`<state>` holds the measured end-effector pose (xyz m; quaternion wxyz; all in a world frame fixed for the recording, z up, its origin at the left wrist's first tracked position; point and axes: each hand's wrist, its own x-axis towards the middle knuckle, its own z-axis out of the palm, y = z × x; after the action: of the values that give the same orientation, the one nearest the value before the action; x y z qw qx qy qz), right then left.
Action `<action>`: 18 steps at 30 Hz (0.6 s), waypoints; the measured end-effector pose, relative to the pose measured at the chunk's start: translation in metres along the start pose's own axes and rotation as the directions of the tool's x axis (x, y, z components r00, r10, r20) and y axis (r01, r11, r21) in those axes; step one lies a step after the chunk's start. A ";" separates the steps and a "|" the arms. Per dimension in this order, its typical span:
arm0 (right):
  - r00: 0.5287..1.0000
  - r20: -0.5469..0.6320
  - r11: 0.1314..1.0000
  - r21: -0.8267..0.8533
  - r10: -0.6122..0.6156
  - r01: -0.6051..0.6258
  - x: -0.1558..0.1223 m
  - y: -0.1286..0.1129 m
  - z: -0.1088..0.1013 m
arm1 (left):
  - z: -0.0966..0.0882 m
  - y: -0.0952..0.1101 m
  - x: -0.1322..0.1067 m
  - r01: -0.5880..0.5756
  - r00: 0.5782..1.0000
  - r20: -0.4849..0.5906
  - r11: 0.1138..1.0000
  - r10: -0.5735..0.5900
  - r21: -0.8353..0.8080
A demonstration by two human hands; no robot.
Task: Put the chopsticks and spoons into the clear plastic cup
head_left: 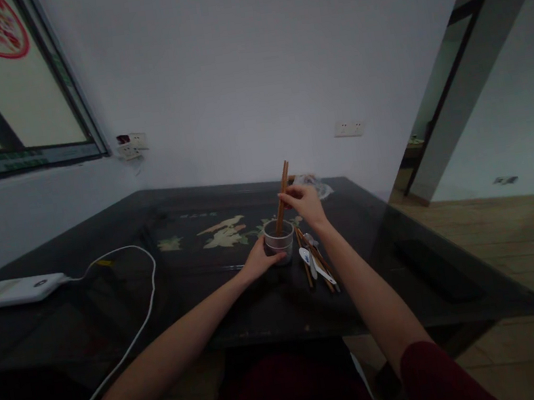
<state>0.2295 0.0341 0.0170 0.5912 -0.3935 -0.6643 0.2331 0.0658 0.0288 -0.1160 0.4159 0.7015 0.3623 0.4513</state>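
Note:
My left hand is wrapped round the side of a grey, cup-shaped holder that stands upright on the dark table. In my right hand a pair of wooden chopsticks is pinched, tilted slightly, with the lower ends inside the holder. Just right of the holder lies a loose pile: several more chopsticks, a white spoon and other spoons partly overlapping. Whether anything else is inside the holder is too dark to tell.
A crumpled clear plastic bag lies behind my right hand. On the left, a white power bank trails a white cable over the table's edge. A dark flat object lies at the right. The wall bears sockets.

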 end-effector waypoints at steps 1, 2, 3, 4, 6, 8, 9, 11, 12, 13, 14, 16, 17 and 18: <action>0.999 0.023 0.999 -0.018 0.027 -0.026 -0.001 0.006 0.002 | 0.000 0.000 0.000 0.003 1.000 0.001 1.000 -0.003 0.003; 0.998 0.040 0.998 -0.032 0.051 -0.049 -0.002 0.012 0.004 | -0.001 0.000 0.000 0.007 1.000 0.001 1.000 -0.007 0.008; 0.996 0.054 0.997 -0.041 0.070 -0.068 -0.004 0.016 0.004 | -0.001 0.000 0.000 0.011 1.000 -0.002 1.000 -0.011 0.014; 0.994 0.066 0.996 -0.045 0.084 -0.081 -0.005 0.019 0.005 | -0.002 0.000 0.000 0.015 1.000 -0.009 1.000 -0.015 0.021; 0.991 0.084 0.994 -0.042 0.100 -0.097 -0.008 0.024 0.005 | -0.003 -0.001 0.000 0.024 1.000 -0.021 0.999 -0.023 0.034; 0.989 0.097 0.993 -0.035 0.115 -0.112 -0.009 0.027 0.005 | -0.003 -0.002 0.001 0.025 1.000 -0.019 0.999 -0.024 0.036; 0.987 0.103 0.992 -0.028 0.124 -0.122 -0.010 0.028 0.005 | -0.004 -0.002 0.001 0.022 1.000 -0.008 0.999 -0.022 0.034; 0.983 0.113 0.990 -0.010 0.143 -0.143 -0.011 0.031 0.006 | -0.004 -0.002 0.001 0.016 1.000 0.016 0.999 -0.016 0.031; 0.981 0.118 0.988 0.001 0.151 -0.152 -0.011 0.033 0.006 | -0.005 -0.002 0.001 0.014 1.000 0.019 0.999 -0.015 0.037; 0.980 0.122 0.987 0.011 0.158 -0.160 -0.011 0.034 0.006 | -0.005 -0.001 0.001 0.014 1.000 0.017 0.999 -0.014 0.047; 0.979 0.124 0.986 0.017 0.163 -0.166 -0.010 0.035 0.006 | -0.005 0.000 0.001 0.015 1.000 0.012 0.998 -0.016 0.059; 0.977 0.125 0.984 0.023 0.170 -0.175 -0.010 0.038 0.006 | -0.005 0.001 0.001 0.024 1.000 0.013 0.997 -0.025 0.067; 0.977 0.125 0.984 0.024 0.174 -0.178 -0.010 0.038 0.006 | -0.005 0.002 0.001 0.027 0.999 0.021 0.998 -0.028 0.056; 0.976 0.126 0.983 0.023 0.176 -0.180 -0.010 0.039 0.006 | -0.005 0.003 0.001 0.029 0.999 0.032 0.999 -0.030 0.038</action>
<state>0.2328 0.0498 -0.0202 0.5324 -0.4260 -0.6575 0.3205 0.0620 0.0295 -0.1123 0.4150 0.7111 0.3741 0.4267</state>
